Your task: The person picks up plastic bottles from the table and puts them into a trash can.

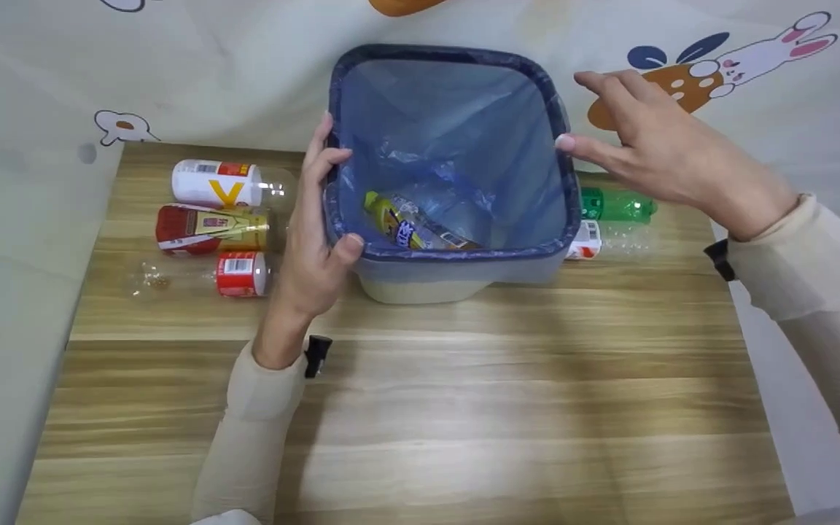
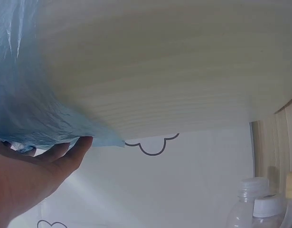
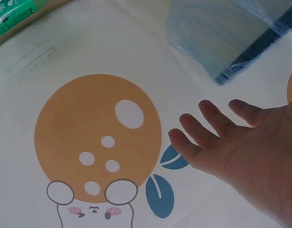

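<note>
A pale trash bin (image 1: 420,290) lined with a blue plastic bag (image 1: 456,95) stands at the back of the table, its mouth toward me. Inside lies a plastic bottle (image 1: 398,221) with a yellow-green label. My left hand (image 1: 310,233) grips the bin's left side, with one fingertip over the dark rim and the thumb at the front corner. In the left wrist view, those fingers (image 2: 72,154) lie against the bag's overhang. My right hand (image 1: 653,138) is spread beside the right rim, thumb tip right at it, and holds nothing. The right wrist view shows its fingers (image 3: 210,126) apart.
Left of the bin lie a white-labelled bottle (image 1: 216,182), a red-and-gold bottle (image 1: 212,230) and a clear red-labelled bottle (image 1: 238,274). A green bottle (image 1: 620,205) and a clear bottle (image 1: 624,239) lie on the right. Behind hangs a printed cloth (image 1: 259,80).
</note>
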Tool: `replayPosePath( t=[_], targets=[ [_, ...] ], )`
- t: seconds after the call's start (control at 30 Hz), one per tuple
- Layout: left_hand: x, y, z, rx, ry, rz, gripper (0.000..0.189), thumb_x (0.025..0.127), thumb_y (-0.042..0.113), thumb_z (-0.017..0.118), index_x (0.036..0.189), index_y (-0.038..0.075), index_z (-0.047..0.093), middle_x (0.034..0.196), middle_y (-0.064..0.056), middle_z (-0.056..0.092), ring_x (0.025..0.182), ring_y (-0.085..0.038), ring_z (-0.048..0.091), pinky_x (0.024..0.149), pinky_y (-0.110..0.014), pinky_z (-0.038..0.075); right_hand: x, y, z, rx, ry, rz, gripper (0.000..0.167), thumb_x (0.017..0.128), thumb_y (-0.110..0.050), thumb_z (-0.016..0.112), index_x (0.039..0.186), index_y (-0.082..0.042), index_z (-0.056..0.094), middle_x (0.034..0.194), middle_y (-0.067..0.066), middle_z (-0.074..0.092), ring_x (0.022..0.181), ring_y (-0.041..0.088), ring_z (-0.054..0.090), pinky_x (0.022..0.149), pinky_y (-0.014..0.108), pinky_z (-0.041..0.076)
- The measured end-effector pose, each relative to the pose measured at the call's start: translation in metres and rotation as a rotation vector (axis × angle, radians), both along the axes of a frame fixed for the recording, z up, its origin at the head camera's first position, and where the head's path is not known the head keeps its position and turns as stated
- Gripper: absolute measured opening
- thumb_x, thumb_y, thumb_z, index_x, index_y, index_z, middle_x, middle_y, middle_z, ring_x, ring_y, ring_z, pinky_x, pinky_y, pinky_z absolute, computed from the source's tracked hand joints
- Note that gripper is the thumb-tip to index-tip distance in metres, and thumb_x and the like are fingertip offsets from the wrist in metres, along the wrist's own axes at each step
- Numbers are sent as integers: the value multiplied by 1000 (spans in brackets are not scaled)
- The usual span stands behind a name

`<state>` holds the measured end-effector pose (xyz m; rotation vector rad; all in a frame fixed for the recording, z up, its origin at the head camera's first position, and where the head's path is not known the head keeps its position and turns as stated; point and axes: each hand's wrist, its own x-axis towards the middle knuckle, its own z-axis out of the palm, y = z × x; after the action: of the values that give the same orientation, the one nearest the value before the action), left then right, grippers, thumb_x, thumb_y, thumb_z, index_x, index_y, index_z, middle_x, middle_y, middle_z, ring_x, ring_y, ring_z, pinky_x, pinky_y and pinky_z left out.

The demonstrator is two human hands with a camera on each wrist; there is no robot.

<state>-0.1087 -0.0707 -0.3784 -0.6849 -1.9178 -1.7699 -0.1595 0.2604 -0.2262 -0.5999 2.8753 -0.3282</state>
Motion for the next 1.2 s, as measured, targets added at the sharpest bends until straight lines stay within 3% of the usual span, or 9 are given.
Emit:
replayPosePath(
  t=[0.43, 0.87, 1.2],
  targets=[
    [-2, 0, 1, 20, 14, -9, 90, 88, 77, 43, 136, 1, 39, 164, -15, 16, 150, -26, 17, 121, -44, 18, 3, 22, -12, -58, -24, -47, 74, 103, -53, 41, 159, -12, 18, 159, 22, 23, 145, 45, 23, 114, 64, 17],
    [-1, 1, 0, 10, 20, 2, 90, 89, 76, 42, 136, 0, 39, 163, -16, 17, 150, -27, 17, 121, -45, 15, 1, 64, -74, -212, -55, -164, 69, 105, -49, 39, 157, -8, 21, 154, 27, 29, 140, 48, 27, 114, 66, 17],
    [0, 1, 1, 39, 1, -24, 85, 91, 71, 44, 135, -2, 38, 163, -15, 16, 150, -27, 16, 121, -45, 16, 8, 80, -87, -256, -40, -231, 69, 105, -48, 39, 157, -7, 22, 155, 26, 29, 138, 49, 30, 113, 65, 18]
  ],
)
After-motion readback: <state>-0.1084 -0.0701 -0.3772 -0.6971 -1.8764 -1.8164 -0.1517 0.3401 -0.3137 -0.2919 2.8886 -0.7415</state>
